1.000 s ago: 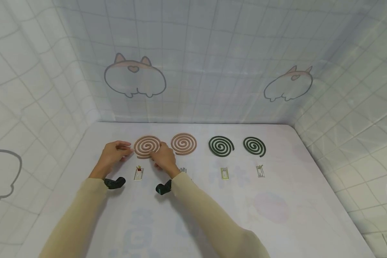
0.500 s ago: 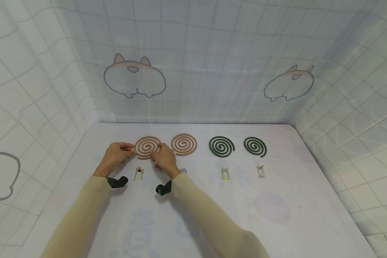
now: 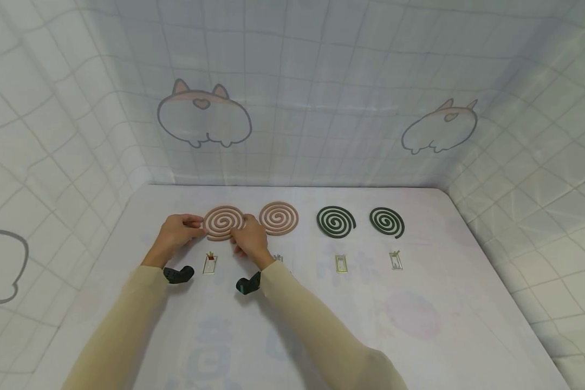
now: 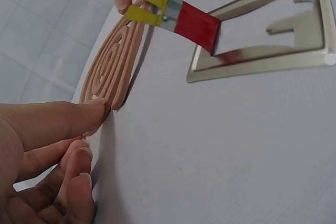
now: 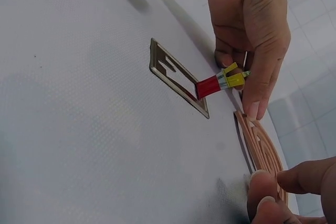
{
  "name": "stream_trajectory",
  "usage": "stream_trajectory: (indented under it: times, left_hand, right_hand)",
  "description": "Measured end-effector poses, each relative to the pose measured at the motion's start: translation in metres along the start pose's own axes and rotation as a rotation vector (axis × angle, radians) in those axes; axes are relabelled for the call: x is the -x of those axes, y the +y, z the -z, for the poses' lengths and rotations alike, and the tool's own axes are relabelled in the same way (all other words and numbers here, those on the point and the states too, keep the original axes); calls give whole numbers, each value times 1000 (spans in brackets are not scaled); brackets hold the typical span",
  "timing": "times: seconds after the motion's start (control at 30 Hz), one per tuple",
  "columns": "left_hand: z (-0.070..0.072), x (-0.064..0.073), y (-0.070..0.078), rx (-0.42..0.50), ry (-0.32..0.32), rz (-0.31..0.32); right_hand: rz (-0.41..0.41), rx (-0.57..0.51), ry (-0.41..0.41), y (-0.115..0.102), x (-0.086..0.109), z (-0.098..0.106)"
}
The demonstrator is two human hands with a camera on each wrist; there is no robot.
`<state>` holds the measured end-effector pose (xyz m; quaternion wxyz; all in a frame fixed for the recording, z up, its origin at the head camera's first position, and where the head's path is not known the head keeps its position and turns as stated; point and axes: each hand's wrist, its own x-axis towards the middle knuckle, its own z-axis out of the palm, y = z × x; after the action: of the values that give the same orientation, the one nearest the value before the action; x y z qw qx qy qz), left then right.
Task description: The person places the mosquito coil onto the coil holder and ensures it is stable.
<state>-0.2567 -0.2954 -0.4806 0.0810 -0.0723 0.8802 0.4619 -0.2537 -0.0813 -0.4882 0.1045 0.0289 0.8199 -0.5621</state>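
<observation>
A brown mosquito coil [image 3: 222, 222] is held between both hands, low over the table, at the left end of a row of coils. My left hand [image 3: 175, 235] pinches its left edge; in the left wrist view the thumb lies over the outer ring of the coil [image 4: 113, 66]. The opposite edge is pinched by my right hand [image 3: 252, 238], thumb and fingers on either side of it in the right wrist view. Just in front lies a metal coil stand [image 3: 209, 264], its bent-up tongue [image 4: 197, 22] red with yellow prongs at the tip.
A second brown coil [image 3: 278, 218] sits right beside the right hand. Further right are two dark green coils [image 3: 335, 221]. Before them lie a yellowish stand [image 3: 340, 263] and a silver stand [image 3: 396, 260]. Another stand [image 3: 278, 258] is partly hidden by the right wrist.
My left hand has moved slightly right and its fingers have closed on the coil's left edge. The right hand keeps its hold, and the coil has hardly shifted.
</observation>
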Motion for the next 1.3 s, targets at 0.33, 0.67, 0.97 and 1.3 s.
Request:
stream_trajectory:
  times: [0.33, 0.67, 0.97, 1.3]
  left_hand:
    - [2, 2, -1, 89, -31, 6]
    - [-4, 2, -1, 19, 35, -23]
    - [-5, 3, -3, -36, 59, -43]
    - [-4, 5, -4, -7, 71, -16]
  right_hand:
    - [-80, -132, 2, -1, 0, 1]
    - [-92, -89, 38, -4, 0, 0]
    - [-48, -30, 104, -3, -2, -5]
    - [16, -54, 132, -3, 6, -7]
